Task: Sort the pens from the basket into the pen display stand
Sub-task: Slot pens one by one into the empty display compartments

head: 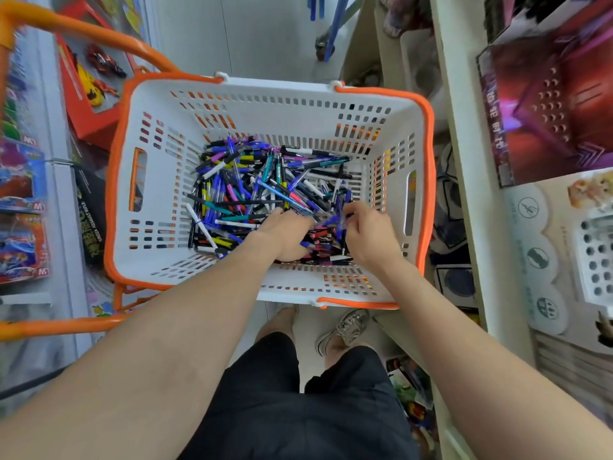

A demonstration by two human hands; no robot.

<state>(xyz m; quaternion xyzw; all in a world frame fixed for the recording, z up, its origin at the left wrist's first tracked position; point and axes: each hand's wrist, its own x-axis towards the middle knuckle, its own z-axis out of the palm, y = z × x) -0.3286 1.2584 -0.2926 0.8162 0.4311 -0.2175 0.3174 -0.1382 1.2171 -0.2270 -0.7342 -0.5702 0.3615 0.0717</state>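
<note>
Head, one basket (265, 104), pens (252, 180), left hand (285, 237), right hand (371, 237)

Perforated white plastic basket (288, 104), glossy plastic pens (265, 184).

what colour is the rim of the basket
Orange rim on a white basket; the head view shows it best.

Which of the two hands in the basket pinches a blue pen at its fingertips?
The right hand, nearer the right wall of the basket, pinches the blue pen; the left hand lies knuckles-up on the pile of pens.
</note>
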